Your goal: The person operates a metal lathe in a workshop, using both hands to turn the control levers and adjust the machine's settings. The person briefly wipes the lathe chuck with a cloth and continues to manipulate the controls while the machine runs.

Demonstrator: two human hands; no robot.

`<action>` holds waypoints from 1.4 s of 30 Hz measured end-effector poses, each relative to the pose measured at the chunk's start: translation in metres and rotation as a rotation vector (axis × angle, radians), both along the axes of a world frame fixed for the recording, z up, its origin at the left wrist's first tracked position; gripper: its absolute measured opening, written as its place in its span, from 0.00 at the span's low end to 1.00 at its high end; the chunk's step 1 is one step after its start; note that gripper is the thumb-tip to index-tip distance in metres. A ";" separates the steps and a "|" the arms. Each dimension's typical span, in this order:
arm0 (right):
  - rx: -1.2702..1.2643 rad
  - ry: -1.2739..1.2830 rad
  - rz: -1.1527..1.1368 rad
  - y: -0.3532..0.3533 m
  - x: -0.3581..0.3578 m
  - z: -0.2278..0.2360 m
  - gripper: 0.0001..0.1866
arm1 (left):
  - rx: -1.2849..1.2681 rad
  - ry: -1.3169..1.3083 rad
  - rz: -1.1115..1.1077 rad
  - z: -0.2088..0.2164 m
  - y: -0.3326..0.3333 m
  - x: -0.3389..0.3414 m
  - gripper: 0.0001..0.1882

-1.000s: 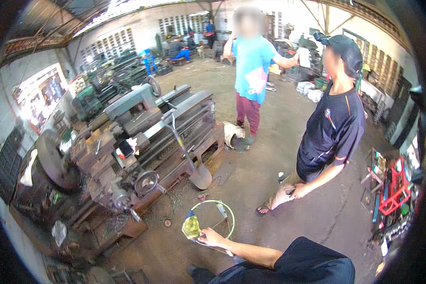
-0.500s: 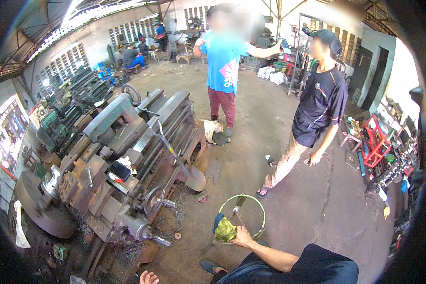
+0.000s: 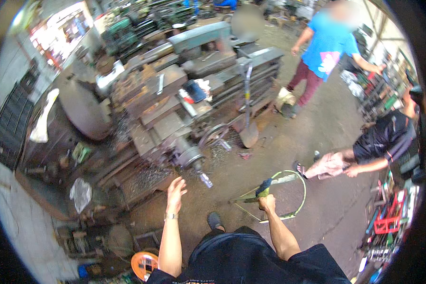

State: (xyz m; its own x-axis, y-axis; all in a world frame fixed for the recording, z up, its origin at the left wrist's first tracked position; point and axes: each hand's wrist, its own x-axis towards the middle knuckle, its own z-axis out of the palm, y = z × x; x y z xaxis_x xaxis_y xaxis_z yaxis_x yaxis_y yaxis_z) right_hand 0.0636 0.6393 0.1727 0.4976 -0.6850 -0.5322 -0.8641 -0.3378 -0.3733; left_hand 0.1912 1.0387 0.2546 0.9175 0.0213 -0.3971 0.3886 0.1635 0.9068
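Note:
My left hand [image 3: 176, 194] is raised near the lathe's front, its fingers apart and nothing in it. A watch or bracelet shows on that wrist. Ahead of my body, my right hand [image 3: 267, 203] is closed on a bunched yellow-green cloth [image 3: 263, 192] with a dark blue part at its top. Beside this hand is a thin pale green hoop [image 3: 304, 193], with thin straight lines running toward the cloth. How the hoop and the cloth are joined, I cannot tell. Closest to my left hand is the lathe's handwheel shaft [image 3: 204, 179].
The big metal lathe [image 3: 175, 118] fills the left, bearing a phone [image 3: 194, 91]. A shovel [image 3: 248, 135] leans against it. Two people stand ahead and right, one in a blue shirt [image 3: 324, 47], one in black [image 3: 381, 135]. A red rack [image 3: 388, 225] stands right; an orange wheel [image 3: 144, 265] lies low left.
My view has swung left and down. My left hand has come up from the lower edge into full view. The right hand still grips the cloth, and the hoop has tilted.

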 end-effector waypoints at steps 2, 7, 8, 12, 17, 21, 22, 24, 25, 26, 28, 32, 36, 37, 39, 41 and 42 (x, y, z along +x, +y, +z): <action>-0.050 0.032 0.000 0.001 0.000 -0.001 0.27 | 0.075 0.042 -0.014 0.005 -0.006 -0.001 0.24; -0.074 0.026 -0.050 0.001 -0.002 -0.001 0.23 | 0.208 0.086 -0.010 0.011 -0.022 0.010 0.30; -0.081 0.023 -0.067 0.002 0.000 -0.001 0.23 | 0.240 0.083 -0.011 0.010 -0.025 0.016 0.33; -0.096 -0.023 -0.040 0.005 0.000 0.002 0.23 | 0.342 0.077 0.032 0.000 -0.038 0.051 0.39; -0.118 -0.102 0.030 0.002 -0.007 0.000 0.22 | 0.311 0.000 0.015 -0.012 -0.047 0.092 0.30; -0.178 -0.146 0.046 0.001 -0.010 -0.007 0.21 | 0.351 0.102 -0.053 -0.015 -0.055 0.111 0.37; -0.171 -0.156 0.057 0.000 -0.009 -0.009 0.21 | 0.410 0.190 -0.043 -0.016 -0.058 0.114 0.41; -0.155 -0.121 0.058 -0.002 -0.007 -0.012 0.21 | 0.538 0.203 -0.077 -0.015 -0.059 0.119 0.66; -0.162 -0.075 0.063 -0.002 -0.007 -0.013 0.21 | 0.496 0.214 -0.105 -0.015 -0.058 0.121 0.66; -0.167 -0.078 0.097 -0.002 -0.007 -0.013 0.21 | 0.470 0.242 -0.153 -0.015 -0.057 0.122 0.67; -0.181 -0.055 0.108 -0.002 -0.008 -0.011 0.20 | 0.480 0.235 -0.113 -0.015 -0.057 0.125 0.63; -0.135 -0.071 0.000 0.001 -0.006 -0.004 0.20 | 0.331 0.203 0.026 -0.020 -0.063 0.126 0.48; -0.128 -0.049 0.028 0.004 -0.004 0.008 0.22 | 0.367 0.223 0.142 -0.026 -0.069 0.125 0.37; -0.155 -0.070 0.070 0.005 -0.004 0.011 0.21 | 0.352 0.215 0.139 -0.027 -0.070 0.126 0.35; -0.133 -0.044 0.043 0.006 -0.002 0.013 0.21 | 0.361 0.205 0.178 -0.030 -0.071 0.126 0.31; -0.124 -0.025 -0.006 0.006 -0.002 0.013 0.21 | 0.267 0.136 0.167 -0.030 -0.072 0.126 0.28; -0.138 -0.016 0.011 0.006 -0.002 0.012 0.21 | 0.261 0.129 0.185 -0.028 -0.073 0.126 0.26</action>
